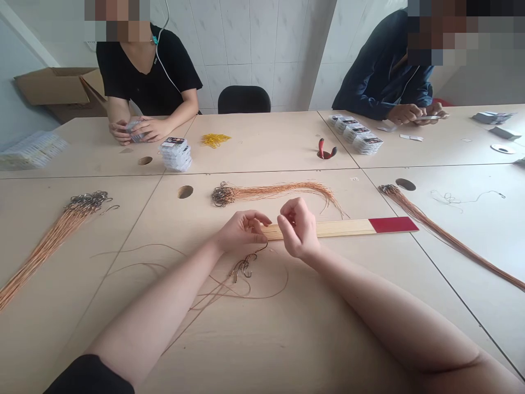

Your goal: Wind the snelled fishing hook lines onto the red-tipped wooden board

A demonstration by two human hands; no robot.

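Note:
My left hand (241, 230) is closed in a pinch, and a dark fishing hook (262, 248) pokes out below its fingertips. Close on the right, my right hand (300, 229) has its thumb and fingers curled together; whatever sits between them is too small or hidden to make out. Both hands are over a flat pale wooden strip (344, 227) with a red end (394, 225). Just below my left hand lies a small cluster of fishing hooks (243, 268), whose thin brown lines (213, 295) loop loosely across the table.
Bundles of hooked brown line lie at the left (49, 241), beyond my hands (279, 191) and at the right (447, 235). Across the table (270, 355), two people handle small items near stacked clear packs (177, 156), yellow pieces (215, 140) and red-handled pliers (321, 148).

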